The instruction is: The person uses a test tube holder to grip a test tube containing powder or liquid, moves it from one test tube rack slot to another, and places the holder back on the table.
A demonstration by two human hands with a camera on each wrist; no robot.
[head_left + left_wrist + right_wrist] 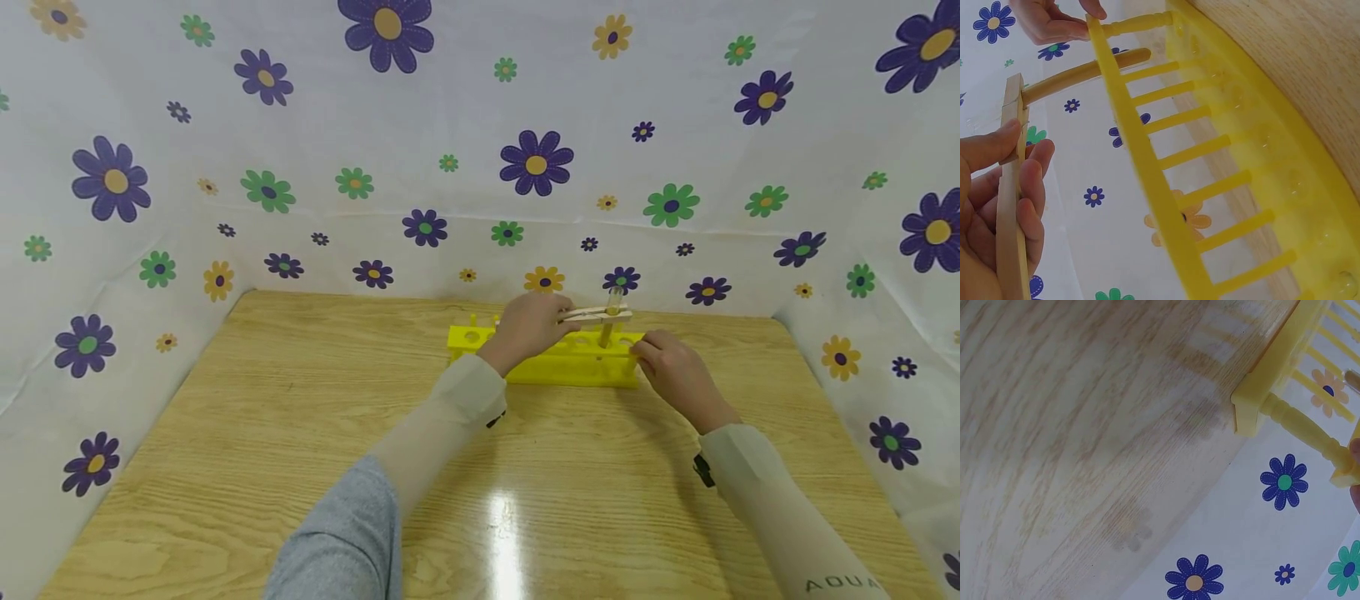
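Over the rack [570, 372], near its right end, the left hand [528, 325] holds a clamp [596, 316], thumb [997, 145] pressed to one side and fingers [1032, 225] curled round the other, and the clamp grips the tube [605, 336] below its open end. The tube stands through the top plate [1137, 134], its rounded tip [1145, 55] hanging short of the base [1310, 162]. The right hand [675, 371] pinches the plate's end between thumb and fingers, likely a sound way to stop the rack from sliding or tipping. To handle this well, the left hand should probably stay level, so that the tube moves straight along its own length without scraping the plate; what looks like brown contents also calls for a slow pace. Squeezing the clamp could loosen its bite, so a light hold seems wiser while the tip hangs unsupported
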